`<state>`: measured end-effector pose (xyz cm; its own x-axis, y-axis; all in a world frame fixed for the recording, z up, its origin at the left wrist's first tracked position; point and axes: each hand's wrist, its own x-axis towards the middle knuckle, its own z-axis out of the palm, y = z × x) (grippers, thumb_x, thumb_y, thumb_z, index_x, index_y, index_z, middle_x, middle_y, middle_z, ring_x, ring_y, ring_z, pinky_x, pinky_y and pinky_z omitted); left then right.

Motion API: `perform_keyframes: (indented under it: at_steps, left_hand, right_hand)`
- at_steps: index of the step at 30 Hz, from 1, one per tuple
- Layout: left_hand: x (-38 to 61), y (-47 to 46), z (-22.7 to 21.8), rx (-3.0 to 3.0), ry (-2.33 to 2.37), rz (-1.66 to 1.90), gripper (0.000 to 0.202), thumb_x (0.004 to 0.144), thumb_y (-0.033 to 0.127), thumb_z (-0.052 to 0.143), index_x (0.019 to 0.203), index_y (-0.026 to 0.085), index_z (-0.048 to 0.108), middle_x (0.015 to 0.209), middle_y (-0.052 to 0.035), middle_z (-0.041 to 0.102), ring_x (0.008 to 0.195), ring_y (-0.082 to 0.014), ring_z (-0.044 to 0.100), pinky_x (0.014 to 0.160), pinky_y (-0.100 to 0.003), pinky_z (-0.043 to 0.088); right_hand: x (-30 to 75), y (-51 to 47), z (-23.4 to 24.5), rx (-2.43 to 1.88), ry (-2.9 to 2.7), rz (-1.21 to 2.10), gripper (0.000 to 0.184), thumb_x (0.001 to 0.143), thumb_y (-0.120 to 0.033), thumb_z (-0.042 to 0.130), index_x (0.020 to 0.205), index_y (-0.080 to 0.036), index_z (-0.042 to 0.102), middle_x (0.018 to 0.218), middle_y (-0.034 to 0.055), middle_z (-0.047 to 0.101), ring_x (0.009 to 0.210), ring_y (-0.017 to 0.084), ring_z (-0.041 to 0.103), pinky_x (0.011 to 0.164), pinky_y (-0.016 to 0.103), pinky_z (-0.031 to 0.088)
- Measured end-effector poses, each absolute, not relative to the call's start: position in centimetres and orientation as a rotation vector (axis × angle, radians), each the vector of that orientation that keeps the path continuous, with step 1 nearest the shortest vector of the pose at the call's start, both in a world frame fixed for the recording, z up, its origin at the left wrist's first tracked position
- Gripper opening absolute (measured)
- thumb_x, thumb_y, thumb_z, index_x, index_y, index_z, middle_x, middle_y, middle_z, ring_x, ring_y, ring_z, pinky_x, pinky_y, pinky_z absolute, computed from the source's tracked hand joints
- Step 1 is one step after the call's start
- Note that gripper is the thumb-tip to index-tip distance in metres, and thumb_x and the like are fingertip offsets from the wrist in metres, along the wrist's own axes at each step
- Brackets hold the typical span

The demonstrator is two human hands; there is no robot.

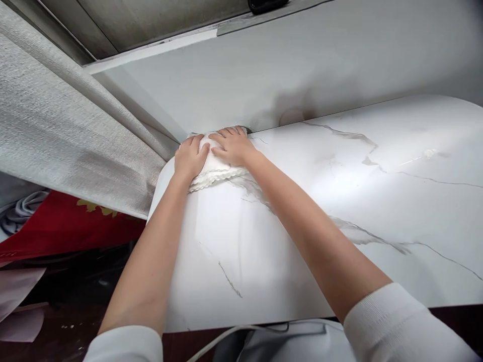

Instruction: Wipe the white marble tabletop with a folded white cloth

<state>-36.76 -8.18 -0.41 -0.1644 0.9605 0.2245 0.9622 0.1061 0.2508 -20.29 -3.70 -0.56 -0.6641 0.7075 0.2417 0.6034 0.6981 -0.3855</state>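
Both my hands press down on a folded white cloth (215, 168) at the far left corner of a white marble-patterned table (302, 226). My left hand (189, 157) lies on the cloth's left part, fingers stretched forward over it. My right hand (232, 143) rests flat on the cloth's right part, fingers extended towards the left. The cloth's scalloped edge shows below my palms. Both arms reach out across the tabletop, with white sleeves pushed back near the elbows.
A grey textured curtain (56, 136) hangs at the left beside the table corner. A grey wall (302, 65) runs behind the table. Red fabric (68, 226) and papers (18, 301) lie on the dark floor at the lower left. A white cable (222, 337) runs under the table's near edge.
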Motion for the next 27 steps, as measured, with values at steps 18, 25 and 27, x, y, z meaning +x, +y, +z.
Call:
perform_keyframes:
  at_steps: [18,25,27]
  left_hand:
    - [-32.3,-15.9,-0.2,-2.18,-2.268,-0.531,0.049,0.099,0.039,0.033,0.143,0.023,0.047,0.154,-0.0081,0.046,0.145,-0.0253,0.036,0.12,-0.048,0.025]
    - [-31.2,-22.4,-0.1,-2.254,-2.187,-0.503,0.048,0.099,0.04,0.034,0.142,0.024,0.047,0.153,-0.0077,0.048,0.145,-0.0237,0.037,0.12,-0.048,0.027]
    - [-30.5,-24.4,0.0,-2.252,-2.184,-0.482,0.048,0.099,0.039,0.033,0.142,0.023,0.047,0.152,-0.0078,0.048,0.145,-0.0238,0.037,0.12,-0.048,0.027]
  right_hand:
    - [-15.9,-12.8,-0.3,-1.202,-2.529,0.231,0.053,0.102,-0.035,0.032,0.15,-0.017,0.044,0.156,0.0144,0.04,0.146,0.031,0.029,0.121,0.054,0.014]
    - [-14.0,-20.0,-0.4,-1.224,-2.53,0.138,0.053,0.102,-0.037,0.032,0.15,-0.015,0.043,0.156,0.0183,0.04,0.145,0.035,0.031,0.118,0.057,0.017]
    - [-13.3,-21.8,-0.6,-1.207,-2.534,0.113,0.053,0.102,-0.037,0.032,0.149,-0.015,0.043,0.156,0.0182,0.04,0.145,0.035,0.031,0.117,0.058,0.018]
